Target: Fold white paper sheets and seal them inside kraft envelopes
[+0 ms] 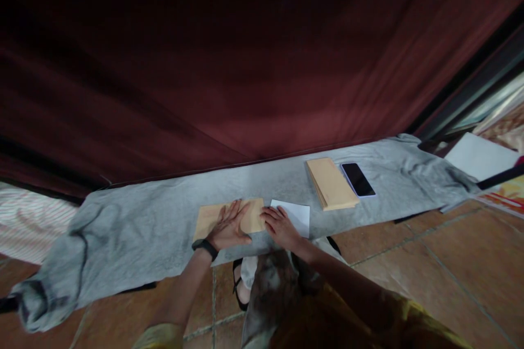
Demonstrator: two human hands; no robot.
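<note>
A brown paper envelope [256,217] lies flat on a grey cloth in front of me. My left hand [229,226], with a dark watch band at the wrist, rests on it with the fingers spread. At the envelope's right end is my right hand [280,226], its fingers bent together and the fingertips at that edge. Part of the envelope edge is hidden beneath them. A white sheet of paper [301,217] lies just to the right, partly covered by my right hand.
A stack of brown envelopes [333,182] lies farther right, beside a dark-screened phone [358,179]. The grey cloth [143,229] covers a long, narrow surface. Behind it hangs a dark red curtain [266,92]. Tiled floor [409,262] shows in front.
</note>
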